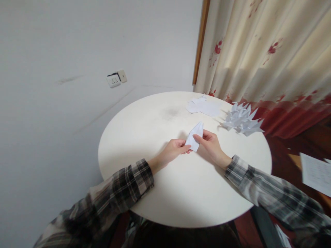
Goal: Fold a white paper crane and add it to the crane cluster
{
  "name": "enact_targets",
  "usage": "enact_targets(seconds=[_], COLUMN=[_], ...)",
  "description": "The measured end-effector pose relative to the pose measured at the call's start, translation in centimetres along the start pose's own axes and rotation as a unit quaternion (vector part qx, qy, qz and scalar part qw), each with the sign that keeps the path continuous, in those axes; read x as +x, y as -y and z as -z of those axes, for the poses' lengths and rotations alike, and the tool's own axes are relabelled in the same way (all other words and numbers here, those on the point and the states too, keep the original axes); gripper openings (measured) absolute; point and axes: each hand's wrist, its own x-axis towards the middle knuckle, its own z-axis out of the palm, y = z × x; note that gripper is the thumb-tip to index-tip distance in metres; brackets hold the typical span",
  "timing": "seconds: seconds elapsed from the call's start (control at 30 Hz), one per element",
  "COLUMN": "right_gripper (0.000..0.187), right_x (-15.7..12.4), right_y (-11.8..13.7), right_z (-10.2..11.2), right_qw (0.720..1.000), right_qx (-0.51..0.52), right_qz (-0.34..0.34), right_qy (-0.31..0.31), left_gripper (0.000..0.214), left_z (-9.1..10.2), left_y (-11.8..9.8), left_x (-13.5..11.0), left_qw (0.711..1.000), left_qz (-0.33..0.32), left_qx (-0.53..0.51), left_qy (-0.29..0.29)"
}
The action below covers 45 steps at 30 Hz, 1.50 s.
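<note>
A small piece of folded white paper (196,137), pointed at its upper end, is held between both hands above the round white table (144,124). My left hand (176,148) pinches its lower left corner, the thumb on top. On the other side, my right hand (210,144) grips the right edge, with the thumb lying across the front face. The fingers behind the paper are partly hidden.
A pile of pointed folded white paper pieces (241,119) lies at the table's right rear. Flat paper sheets (204,106) are spread beside it. Behind are a patterned curtain (258,51) and a wall socket (113,81). Printed papers (316,172) lie at far right.
</note>
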Motion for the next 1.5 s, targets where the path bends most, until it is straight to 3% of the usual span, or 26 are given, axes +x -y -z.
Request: enact_targets(seconds=[0.43, 0.7, 0.9, 1.07, 1.2, 1.27, 1.33, 1.43, 1.5], right_gripper=[0.026, 0.024, 0.018, 0.019, 0.015, 0.012, 0.008, 0.011, 0.014], right_x=[0.6, 0.1, 0.2, 0.5, 0.4, 0.1, -0.4, -1.1, -1.4], right_y=[-0.2, -0.8, -0.5, -0.4, -0.3, -0.2, 0.0, 0.2, 0.2], right_z=[0.1, -0.2, -0.2, 0.4, 0.9, 0.9, 0.9, 0.9, 1.0], right_qw=[0.999, 0.994, 0.993, 0.997, 0.992, 0.974, 0.938, 0.859, 0.802], right_qx=[0.023, 0.027, 0.054, 0.028, -0.049, -0.122, -0.19, -0.261, -0.296], right_qz=[0.025, -0.019, -0.022, 0.02, 0.111, 0.189, 0.285, 0.435, 0.509], right_qy=[-0.039, 0.108, 0.105, 0.068, 0.038, 0.037, 0.046, 0.074, 0.096], left_gripper=[0.018, 0.016, 0.02, 0.024, 0.021, 0.016, 0.007, 0.016, 0.022], left_z=[0.1, 0.5, 0.6, 1.0, 1.6, 1.8, 2.0, 2.0, 1.8], left_y=[0.5, 0.8, -0.3, -0.3, 0.3, 0.5, 0.6, 0.4, 0.3], left_x=[0.5, 0.6, 0.0, -0.2, 0.0, 0.1, 0.2, 0.1, 0.0], left_qw=[0.998, 0.996, 0.991, 0.979, 0.969, 0.956, 0.936, 0.915, 0.916], left_qz=[-0.034, -0.053, -0.096, -0.121, -0.126, -0.152, -0.205, -0.282, -0.297], left_qx=[-0.011, -0.008, 0.047, 0.135, 0.196, 0.235, 0.265, 0.256, 0.224], left_qy=[-0.044, -0.07, -0.074, -0.09, -0.085, -0.093, -0.108, -0.131, -0.154])
